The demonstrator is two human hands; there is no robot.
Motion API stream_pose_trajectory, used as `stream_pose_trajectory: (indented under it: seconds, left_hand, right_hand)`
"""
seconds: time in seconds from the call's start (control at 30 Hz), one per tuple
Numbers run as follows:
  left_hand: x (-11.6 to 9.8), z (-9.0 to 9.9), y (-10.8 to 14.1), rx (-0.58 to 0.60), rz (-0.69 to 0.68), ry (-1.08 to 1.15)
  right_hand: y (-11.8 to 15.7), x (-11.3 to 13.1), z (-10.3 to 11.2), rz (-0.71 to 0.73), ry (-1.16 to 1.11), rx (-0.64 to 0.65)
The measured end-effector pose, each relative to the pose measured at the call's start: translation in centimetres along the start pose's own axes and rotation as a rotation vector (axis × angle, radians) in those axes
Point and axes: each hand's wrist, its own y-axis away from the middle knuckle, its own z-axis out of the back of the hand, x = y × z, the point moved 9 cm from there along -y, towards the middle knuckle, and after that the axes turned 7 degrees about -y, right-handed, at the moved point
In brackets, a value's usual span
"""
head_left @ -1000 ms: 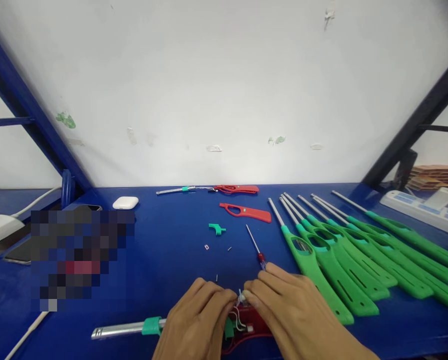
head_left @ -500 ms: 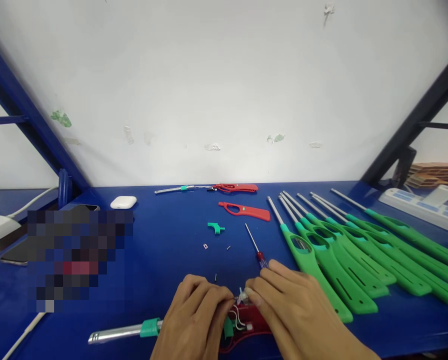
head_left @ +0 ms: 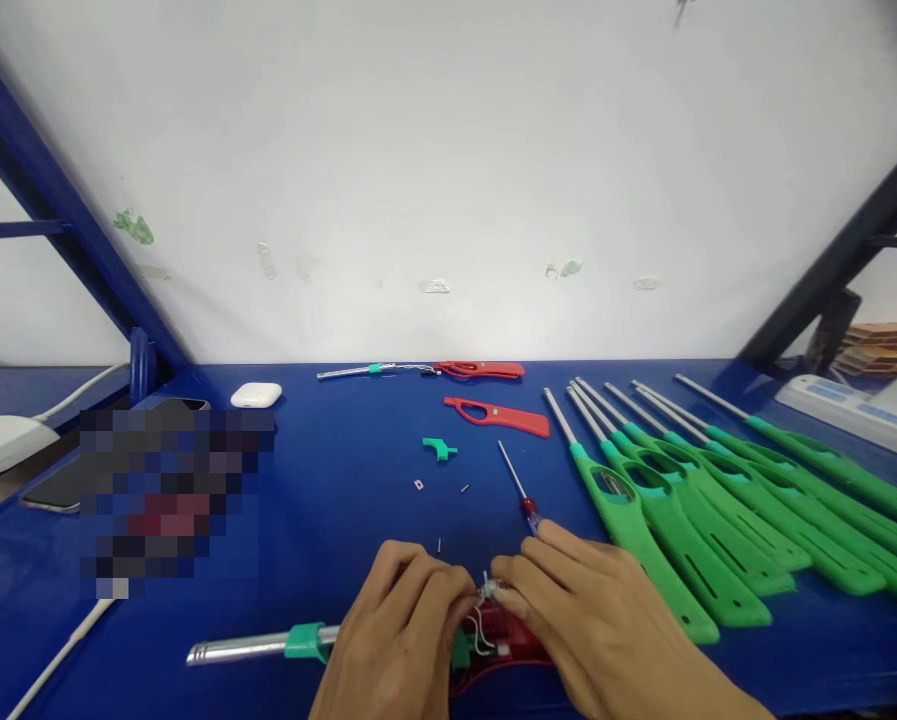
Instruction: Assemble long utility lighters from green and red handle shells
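Note:
In front of me lies an opened lighter with a red handle shell (head_left: 519,640), a green collar (head_left: 303,641) and a metal tube (head_left: 242,652) pointing left. White wires (head_left: 481,632) curl inside the shell. My right hand (head_left: 590,610) is closed, fingertips pinching a small translucent fitting (head_left: 491,588) just above the shell. My left hand (head_left: 399,630) rests over the tube's inner end, its thumb and forefinger pressed together at the fitting's left side; whatever they grip there is hidden. A screwdriver (head_left: 524,500) with a red and clear handle lies beyond my right hand.
Several green lighters (head_left: 688,530) lie fanned at the right. Further back are a red half shell (head_left: 500,416), another opened red lighter (head_left: 485,370), a green trigger piece (head_left: 439,449) and small screws (head_left: 464,489). A white case (head_left: 257,395) and a phone (head_left: 182,412) sit left.
The view has shifted slightly, so the table items appear a little further right and higher. Both hands stay together at the small fitting, with only slight finger movement.

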Motion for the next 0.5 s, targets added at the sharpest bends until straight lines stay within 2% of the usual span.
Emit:
stream_pose_trajectory:
  seconds: [0.17,0.33,0.43,0.5]
  left_hand:
    - [0.0,-0.2,0.1,0.023,-0.012,-0.052]
    - [0.3,-0.3,0.9,0.030,0.009,-0.121]
    - [0.4,0.2,1.8,-0.005,0.015,-0.180]
    - [0.3,0.1,2.4,0.017,-0.006,-0.224]
  right_hand:
    - [-0.1,0.0,-0.1,-0.023,0.024,0.001]
    - [-0.1,0.0,1.5,-0.104,0.072,-0.097]
    - [-0.1,-0.2,1.5,-0.114,0.041,-0.052]
    - [-0.1,-0.7,1.2,-0.125,0.013,-0.014]
